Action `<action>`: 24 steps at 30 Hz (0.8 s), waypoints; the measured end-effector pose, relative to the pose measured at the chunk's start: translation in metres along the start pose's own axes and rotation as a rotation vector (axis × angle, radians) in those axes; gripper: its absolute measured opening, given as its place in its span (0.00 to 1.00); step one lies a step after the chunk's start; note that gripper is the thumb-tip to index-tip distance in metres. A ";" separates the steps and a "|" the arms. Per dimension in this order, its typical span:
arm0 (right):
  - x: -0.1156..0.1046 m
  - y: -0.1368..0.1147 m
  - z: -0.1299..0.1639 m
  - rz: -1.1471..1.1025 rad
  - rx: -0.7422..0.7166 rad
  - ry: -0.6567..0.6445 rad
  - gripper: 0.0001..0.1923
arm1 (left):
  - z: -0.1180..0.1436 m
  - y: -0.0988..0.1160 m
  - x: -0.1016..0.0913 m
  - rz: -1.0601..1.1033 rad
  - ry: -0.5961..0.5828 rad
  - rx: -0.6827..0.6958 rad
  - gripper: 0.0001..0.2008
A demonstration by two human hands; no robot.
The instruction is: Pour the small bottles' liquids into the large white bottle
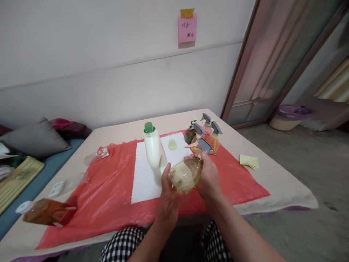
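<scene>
A clear yellowish bottle (185, 175) lies tilted between my two hands, above the front of the red sheet. My left hand (167, 198) is closed on its left, lower end, with the thumb along its side. My right hand (209, 176) grips its narrower end, fingers partly hidden behind it. Just beyond my left hand stands a tall white bottle (154, 151) with a green spout. A pale green cap (172, 144) sits on the white paper (141, 183) behind the held bottle. Several bottles with grey trigger sprayers (204, 145) stand past my right hand.
A red plastic sheet (109, 189) covers much of the table. At the left front lies a brown-liquid bottle (46, 213) with a white cap. Clear packets (98, 154) rest at the left, yellow sticky notes (249, 161) at the right. A bin (286, 118) stands on the floor.
</scene>
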State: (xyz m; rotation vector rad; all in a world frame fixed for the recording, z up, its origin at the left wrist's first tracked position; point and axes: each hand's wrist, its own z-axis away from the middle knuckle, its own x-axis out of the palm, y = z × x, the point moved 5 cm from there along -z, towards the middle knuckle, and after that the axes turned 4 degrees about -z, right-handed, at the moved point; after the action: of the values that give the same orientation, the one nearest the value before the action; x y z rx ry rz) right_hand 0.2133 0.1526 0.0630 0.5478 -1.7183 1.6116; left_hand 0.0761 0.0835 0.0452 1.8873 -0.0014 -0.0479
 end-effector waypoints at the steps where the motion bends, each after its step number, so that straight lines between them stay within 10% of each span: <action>1: -0.001 -0.002 0.000 -0.017 -0.008 0.036 0.14 | -0.001 0.000 -0.001 0.123 -0.004 -0.138 0.33; 6: 0.005 -0.001 0.003 -0.027 -0.014 0.020 0.15 | 0.001 -0.006 0.003 0.352 -0.117 -0.514 0.31; 11: 0.007 0.004 0.004 -0.029 -0.003 0.057 0.19 | 0.000 -0.013 -0.003 0.193 0.020 -0.155 0.38; 18: 0.011 0.012 0.008 -0.080 0.104 0.018 0.22 | 0.002 -0.001 -0.006 -0.578 0.232 0.569 0.31; 21: 0.011 0.013 0.009 -0.094 0.098 0.000 0.21 | 0.002 0.001 -0.004 -0.620 0.279 0.588 0.32; 24: 0.009 0.008 0.004 -0.126 0.098 -0.022 0.22 | -0.002 -0.004 -0.005 -0.399 0.192 0.326 0.36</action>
State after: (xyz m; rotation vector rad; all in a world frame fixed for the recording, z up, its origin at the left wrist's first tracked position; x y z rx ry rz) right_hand 0.2003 0.1513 0.0642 0.7100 -1.5939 1.6112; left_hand 0.0712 0.0871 0.0420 2.1845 0.5270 -0.1466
